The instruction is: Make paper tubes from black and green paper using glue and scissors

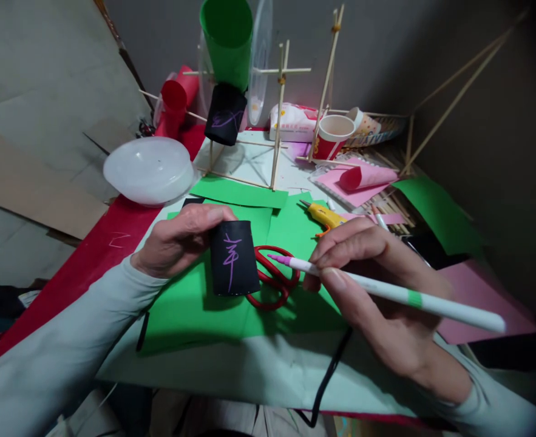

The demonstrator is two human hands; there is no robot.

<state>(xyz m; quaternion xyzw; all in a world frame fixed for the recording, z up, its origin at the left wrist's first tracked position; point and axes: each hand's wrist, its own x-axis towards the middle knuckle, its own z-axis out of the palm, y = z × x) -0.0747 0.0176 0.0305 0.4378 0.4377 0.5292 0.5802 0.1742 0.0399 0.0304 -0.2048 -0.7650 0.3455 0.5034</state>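
Note:
My left hand point(176, 237) grips a small black paper tube point(235, 258) with a purple character drawn on its face. Between the fingers of my right hand point(372, 279) is a white marker point(381, 288), its purple tip pointing left, a little apart from the tube. Red-handled scissors point(279, 279) lie just behind the tube, on green paper sheets point(190, 321); the tube hides part of them. A yellow glue gun point(325, 215) rests beyond my right hand, which covers some of it.
A stick frame point(277, 121) holds a green paper tube point(227, 48) and another black tube point(226, 115) with purple writing. Around it are a white plastic lid point(149, 170), a red paper cup point(334, 136), a tissue pack point(295, 121) and pink paper point(486, 300). A black cable point(331, 376) crosses the table's front.

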